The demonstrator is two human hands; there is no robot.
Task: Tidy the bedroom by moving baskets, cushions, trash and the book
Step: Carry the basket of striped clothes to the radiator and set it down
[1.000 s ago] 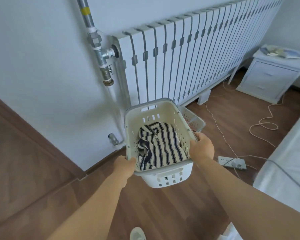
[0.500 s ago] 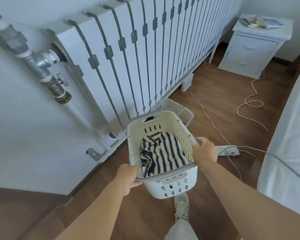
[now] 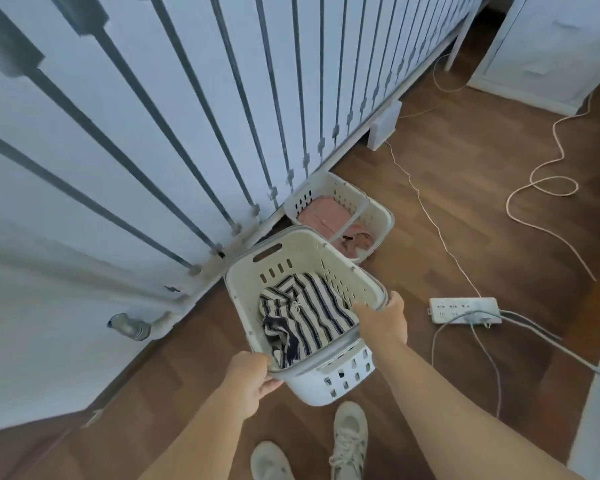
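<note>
1. Brown wood-plank flooring (image 3: 465, 209) runs along a tall white slatted radiator cover (image 3: 187, 116), with a white bedside cabinet (image 3: 548, 53) in the far corner.
2. Held above that floor is a white perforated plastic laundry basket (image 3: 329, 379) with a grey rim, carrying a crumpled navy-and-cream striped garment (image 3: 302, 317).
3. The left hand (image 3: 248, 379) is curled tight over the near rim corner, and the right hand (image 3: 383, 323) is closed over the right rim; gripping opposite sides likely keeps the basket from swinging, though it tilts slightly.
4. A second white slotted plastic basket (image 3: 381, 216) holding pinkish folded cloth (image 3: 323, 214) stands on the floor against the radiator cover, just beyond the carried one. Judging by this, the held basket is being brought to sit next to it.
5. Rigid walls and a smooth rim suit a two-handed carry; the soft garment lies slack inside.
6. A white power strip (image 3: 465, 310) and pale trailing cables (image 3: 541, 188) lie to the right, a tripping risk near the pale sneakers (image 3: 349, 441).
</note>
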